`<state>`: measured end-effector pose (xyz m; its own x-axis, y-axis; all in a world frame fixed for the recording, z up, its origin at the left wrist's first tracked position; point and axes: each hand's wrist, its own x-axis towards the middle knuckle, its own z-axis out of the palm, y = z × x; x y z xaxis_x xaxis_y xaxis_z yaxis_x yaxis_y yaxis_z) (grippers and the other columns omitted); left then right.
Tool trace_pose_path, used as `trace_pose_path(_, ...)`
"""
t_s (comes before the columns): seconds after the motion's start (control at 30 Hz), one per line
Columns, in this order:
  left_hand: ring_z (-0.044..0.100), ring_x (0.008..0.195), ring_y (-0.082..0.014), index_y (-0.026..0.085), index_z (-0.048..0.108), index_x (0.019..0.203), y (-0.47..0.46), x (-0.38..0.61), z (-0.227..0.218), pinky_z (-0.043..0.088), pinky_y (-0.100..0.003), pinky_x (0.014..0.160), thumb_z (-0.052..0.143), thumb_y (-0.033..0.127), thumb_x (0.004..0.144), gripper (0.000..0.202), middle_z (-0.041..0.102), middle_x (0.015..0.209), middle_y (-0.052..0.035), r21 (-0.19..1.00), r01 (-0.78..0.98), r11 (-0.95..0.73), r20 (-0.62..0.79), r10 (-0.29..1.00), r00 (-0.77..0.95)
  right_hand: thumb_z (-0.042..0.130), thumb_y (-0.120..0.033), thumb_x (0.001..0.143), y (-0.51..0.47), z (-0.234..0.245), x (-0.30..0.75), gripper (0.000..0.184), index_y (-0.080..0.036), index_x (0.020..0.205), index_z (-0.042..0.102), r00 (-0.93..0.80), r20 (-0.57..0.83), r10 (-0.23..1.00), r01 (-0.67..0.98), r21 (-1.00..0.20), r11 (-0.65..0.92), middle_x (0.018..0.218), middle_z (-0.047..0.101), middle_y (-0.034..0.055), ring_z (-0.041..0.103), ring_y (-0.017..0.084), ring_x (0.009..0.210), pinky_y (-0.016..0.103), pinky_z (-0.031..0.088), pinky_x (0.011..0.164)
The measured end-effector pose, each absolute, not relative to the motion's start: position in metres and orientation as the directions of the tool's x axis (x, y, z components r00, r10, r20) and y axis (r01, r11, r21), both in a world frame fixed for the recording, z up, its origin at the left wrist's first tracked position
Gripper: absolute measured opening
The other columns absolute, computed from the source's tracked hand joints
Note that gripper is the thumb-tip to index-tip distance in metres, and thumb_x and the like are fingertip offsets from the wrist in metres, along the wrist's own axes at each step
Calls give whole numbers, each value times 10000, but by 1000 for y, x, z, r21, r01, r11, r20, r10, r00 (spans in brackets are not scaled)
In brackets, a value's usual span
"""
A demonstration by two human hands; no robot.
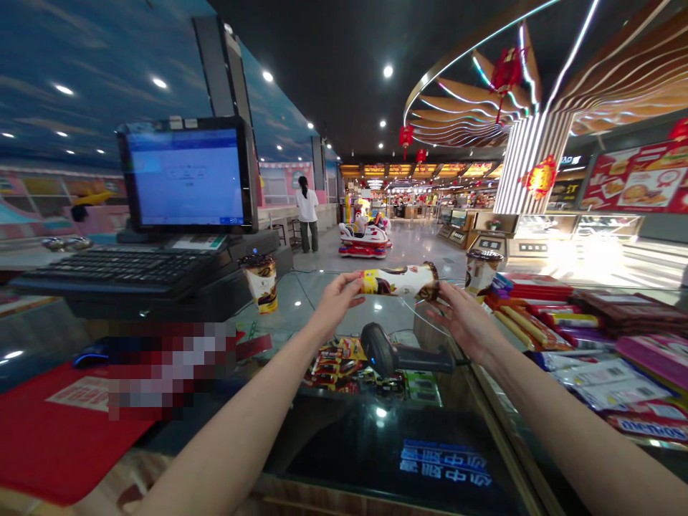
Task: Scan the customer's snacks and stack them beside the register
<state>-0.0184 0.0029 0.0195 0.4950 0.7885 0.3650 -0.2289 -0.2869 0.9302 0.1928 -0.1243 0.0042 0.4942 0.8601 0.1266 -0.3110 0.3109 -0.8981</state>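
Observation:
A lidded paper drink cup (398,281), white with brown and yellow print, lies on its side in the air between my hands above the glass counter. At its yellow base, my left hand (342,297) grips it with thumb and fingers. My right hand (463,319) holds the dark lid end, its fingers partly blurred. Below the cup, a black barcode scanner (395,355) rests on the glass. Similar cups stand upright on both sides, a left cup (261,284) beside the monitor and a right cup (481,272) behind my right hand.
A monitor (188,175) and a black keyboard (115,265) stand at the left, with a red mat (59,437) in front. Packaged snacks (607,365) are piled at the right. Beyond the counter, a person (307,211) stands near a red-and-white ride-on car (362,240).

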Motion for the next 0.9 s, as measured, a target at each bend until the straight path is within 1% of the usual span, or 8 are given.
trace_pose_path(0.17,610,1069,-224,147,621,852,8,-19,19,511,-425,916,736,382,700,302,550,1351,-113,902,-259,-345,421,835,354,683,-459,779,-120,1,193,292,-228,957,672,419,116,900,-245,-941,235,1185,666,48,608,194,1034,252,529,691)
trace_pose_path(0.37,645,987,-197,154,597,811,15,-20,14,500,-398,914,693,297,747,184,585,1301,-110,793,-155,-590,599,707,375,648,-462,807,-117,0,203,299,-197,939,690,451,100,887,-181,-963,200,1090,706,79,641,196,931,247,496,606)
trace_pose_path(0.47,611,1080,-216,168,602,817,18,-22,11,498,-382,908,654,260,787,110,627,1215,-101,661,-49,-749,705,597,383,639,-427,820,-117,0,206,250,-197,912,672,456,99,885,-190,-960,205,1008,718,81,656,181,831,244,492,566)
trace_pose_path(0.57,600,1077,-199,185,608,833,17,-26,10,471,-380,941,636,219,812,49,658,1120,-75,448,81,-891,798,439,412,640,-390,827,-119,1,206,189,-211,887,632,465,98,880,-189,-960,206,947,714,60,658,160,748,243,503,560)
trace_pose_path(0.63,603,1052,-187,193,604,850,16,-29,10,462,-371,948,624,209,826,35,661,1092,-64,331,125,-935,822,351,448,647,-389,823,-121,2,204,178,-220,867,607,477,90,874,-193,-960,204,924,712,46,659,154,719,248,515,565)
trace_pose_path(0.7,603,1041,-182,199,600,871,16,-31,10,467,-354,930,608,212,843,33,657,1093,-59,271,152,-951,821,311,479,671,-394,801,-122,3,203,194,-224,844,588,495,88,864,-202,-956,213,883,712,35,658,151,694,252,523,569)
trace_pose_path(0.8,611,997,-170,203,600,883,17,-33,8,475,-323,888,595,200,848,36,663,1063,-45,266,197,-944,801,330,500,725,-386,745,-122,3,201,242,-224,839,572,510,112,853,-192,-952,240,848,711,25,661,152,695,264,537,597)
trace_pose_path(0.9,629,898,-160,209,617,895,19,-32,6,490,-293,807,610,177,822,81,682,962,-20,350,262,-899,765,436,474,765,-400,684,-120,-1,199,316,-223,862,573,508,185,841,-141,-946,293,909,711,33,669,181,788,305,557,652)
